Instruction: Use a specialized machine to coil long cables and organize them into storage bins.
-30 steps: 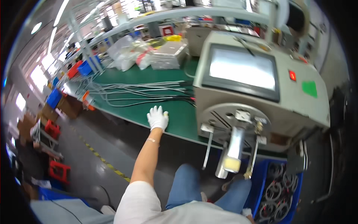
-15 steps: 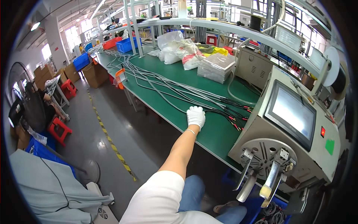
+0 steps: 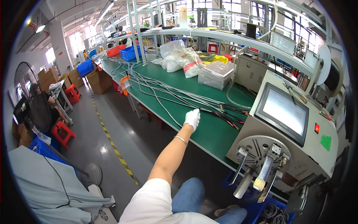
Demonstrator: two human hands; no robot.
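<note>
My left hand (image 3: 192, 119), in a white glove, is closed around a grey cable (image 3: 168, 114) near the front edge of the green table. The cable trails away to the far left; dark leads by the fist point toward the machine. Just beyond the hand lies a bundle of similar grey cables (image 3: 164, 87), whose black leads end in red and metallic tips (image 3: 232, 123). The fingers hide the gripped stretch of cable. My right hand is out of sight.
To the right stands a beige machine with a screen (image 3: 284, 112) and a slotted disc with metal arms (image 3: 261, 156). A blue bin (image 3: 257, 212) of coiled cables sits beneath. Behind the bundle are plastic bags (image 3: 173, 59) and a wrapped stack (image 3: 216, 74). An orange-handled item (image 3: 125, 83) is at the table edge.
My left hand has drawn back toward the table's front edge, pulling the cable with it and away from the bundle. The view has also shifted slightly.
</note>
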